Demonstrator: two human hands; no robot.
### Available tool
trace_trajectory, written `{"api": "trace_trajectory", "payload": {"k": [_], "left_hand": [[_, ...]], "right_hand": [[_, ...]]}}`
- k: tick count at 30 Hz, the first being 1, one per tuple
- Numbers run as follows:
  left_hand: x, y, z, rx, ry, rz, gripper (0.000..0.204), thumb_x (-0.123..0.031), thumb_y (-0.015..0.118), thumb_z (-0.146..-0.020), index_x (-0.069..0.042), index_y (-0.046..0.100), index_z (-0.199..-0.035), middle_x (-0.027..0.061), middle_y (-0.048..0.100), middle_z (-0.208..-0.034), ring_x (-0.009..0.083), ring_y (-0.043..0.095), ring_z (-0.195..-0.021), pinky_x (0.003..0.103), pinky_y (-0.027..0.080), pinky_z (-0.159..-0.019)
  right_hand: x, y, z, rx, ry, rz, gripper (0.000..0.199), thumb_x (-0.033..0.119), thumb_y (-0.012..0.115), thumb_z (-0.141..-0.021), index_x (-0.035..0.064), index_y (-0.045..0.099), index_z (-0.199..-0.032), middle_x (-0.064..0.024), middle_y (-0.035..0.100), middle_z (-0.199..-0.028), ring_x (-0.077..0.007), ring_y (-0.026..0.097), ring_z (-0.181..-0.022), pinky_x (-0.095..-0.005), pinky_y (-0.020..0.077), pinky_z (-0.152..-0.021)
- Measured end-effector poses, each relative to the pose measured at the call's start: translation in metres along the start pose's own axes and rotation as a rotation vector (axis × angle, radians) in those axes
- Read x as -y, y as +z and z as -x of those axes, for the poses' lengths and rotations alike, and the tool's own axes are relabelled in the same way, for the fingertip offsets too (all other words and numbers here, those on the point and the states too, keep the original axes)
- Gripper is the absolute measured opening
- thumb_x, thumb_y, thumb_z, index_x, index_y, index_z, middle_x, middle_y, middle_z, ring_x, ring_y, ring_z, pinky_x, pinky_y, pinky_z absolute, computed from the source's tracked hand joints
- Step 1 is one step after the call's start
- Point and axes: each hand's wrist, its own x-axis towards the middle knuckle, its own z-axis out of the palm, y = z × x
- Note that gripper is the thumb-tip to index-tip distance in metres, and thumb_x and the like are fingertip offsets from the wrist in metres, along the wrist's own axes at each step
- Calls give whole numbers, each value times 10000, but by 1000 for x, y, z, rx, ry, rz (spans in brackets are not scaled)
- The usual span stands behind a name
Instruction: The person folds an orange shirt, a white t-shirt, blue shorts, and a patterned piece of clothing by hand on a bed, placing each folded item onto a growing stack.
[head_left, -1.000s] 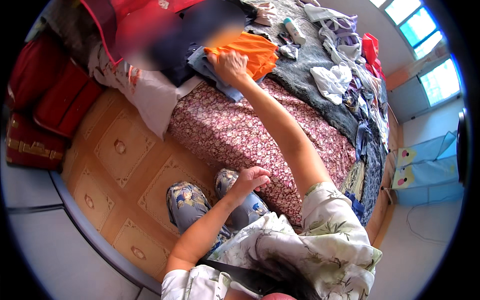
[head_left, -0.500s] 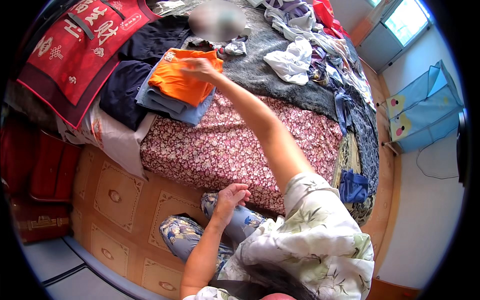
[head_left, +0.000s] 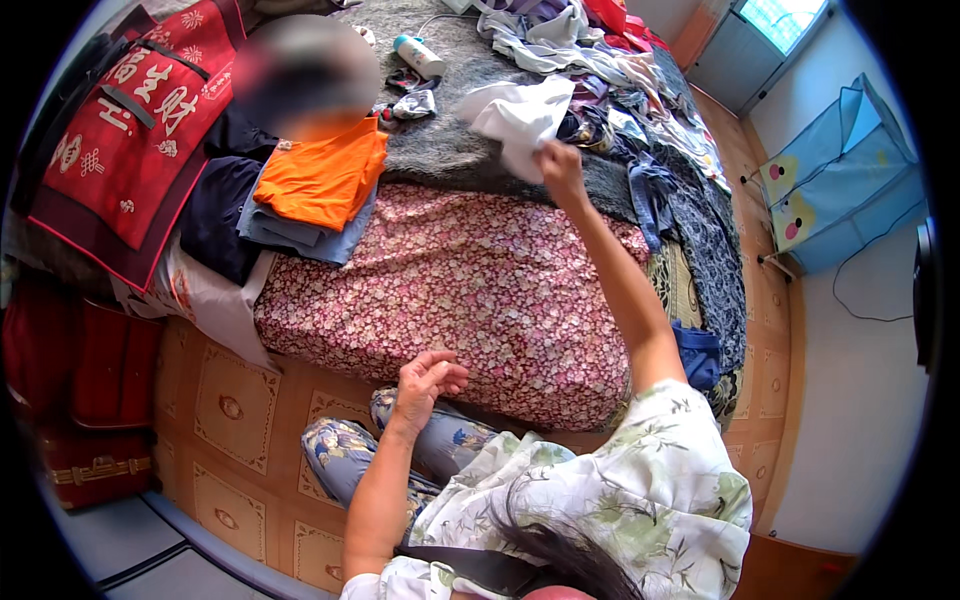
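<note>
My right hand (head_left: 560, 168) reaches far out over the bed and grips a white garment (head_left: 518, 118) by its lower edge, lifting it off the grey blanket (head_left: 450, 150). My left hand (head_left: 425, 380) hovers empty near my knees, fingers loosely curled and apart, in front of the floral bedspread (head_left: 470, 280). A folded stack with an orange shirt (head_left: 320, 175) on top of grey-blue pieces lies to the left on the bed.
A heap of mixed clothes (head_left: 620, 70) covers the far right of the bed. A red embroidered cloth (head_left: 130, 130) hangs at the left. A white bottle (head_left: 418, 55) lies on the blanket. A blue fabric wardrobe (head_left: 840, 180) stands at right. Wooden bed frame (head_left: 240, 400) below.
My right hand left the orange shirt on the folded stack, swung right and took hold of the white garment. My left hand stayed near my knees.
</note>
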Motion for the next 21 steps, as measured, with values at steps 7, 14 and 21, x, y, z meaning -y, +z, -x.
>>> {"api": "trace_trajectory", "payload": {"k": [7,14,21], "left_hand": [[-2,23,-4,121,16,604,592,-463,448,-923,-59,397,-1353,117,500,-1316,321,514,-1163,468,430,-970],[5,33,35,-26,98,498,461,-337,517,-926,-82,455,-1304,67,527,-1276,240,492,-1182,403,385,-1016],[-10,7,47,-315,601,-503,446,-183,550,-917,-11,428,-1310,76,619,-1122,196,620,-952,361,505,-812]], "right_hand": [[134,-108,195,829,68,-571,209,166,672,-854,4,667,-986,-74,678,-767,-89,615,-628,-241,523,-550],[154,-99,239,622,28,-454,662,194,797,-706,52,496,-1278,-138,572,-1111,-200,592,-915,-320,522,-759],[176,-54,231,231,-49,-321,232,49,649,-776,-7,587,-992,-183,611,-919,-322,612,-799,-403,514,-733]]}}
